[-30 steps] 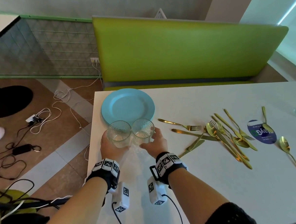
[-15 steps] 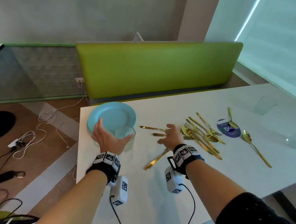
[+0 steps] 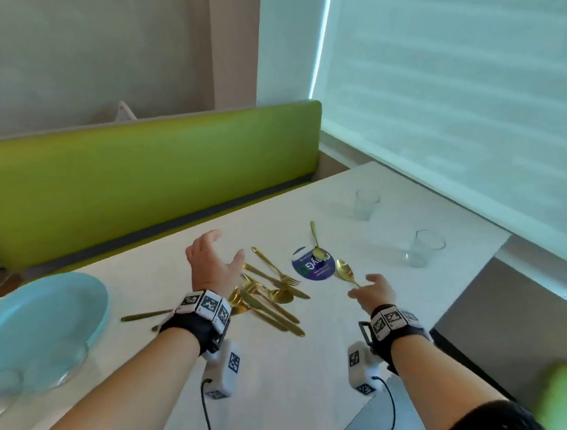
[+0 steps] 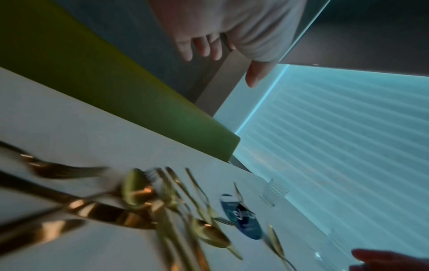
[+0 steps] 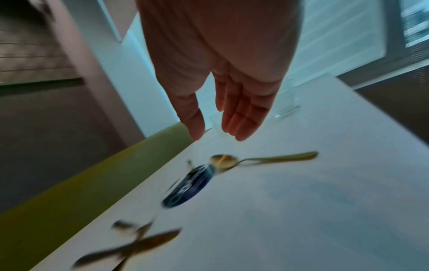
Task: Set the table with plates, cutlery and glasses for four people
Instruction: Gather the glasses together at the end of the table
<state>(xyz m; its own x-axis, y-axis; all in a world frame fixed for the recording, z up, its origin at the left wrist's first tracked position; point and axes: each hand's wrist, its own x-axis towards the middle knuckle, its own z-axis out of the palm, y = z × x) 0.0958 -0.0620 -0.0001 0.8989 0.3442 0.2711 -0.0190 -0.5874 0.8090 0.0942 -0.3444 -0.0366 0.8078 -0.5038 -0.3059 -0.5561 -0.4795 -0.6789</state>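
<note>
Nearest the lens, at the lower left of the head frame, I have the stack of blue plates (image 3: 44,319) at the tabletop (image 3: 286,375) edge, with what looks like clear glass blurred just in front of it; I cannot tell how many pieces. Both hands are empty and spread wide: my left hand (image 3: 212,267) hovers over the heap of gold cutlery (image 3: 268,300) at mid-frame, my right hand (image 3: 373,290) hangs just right of a lone gold spoon (image 3: 346,274).

I judge this a reach between steps: nothing is laid at a place yet, and both hands point toward the two glasses (image 3: 423,248) standing apart in the right part of the frame. The next move, as I read it, calls for passing above the cutlery without snagging it.

Bare room lies low centre. Past the round blue sticker (image 3: 312,266), the near glass stands near the right edge, the far glass (image 3: 365,204) close to the window-side edge.
</note>
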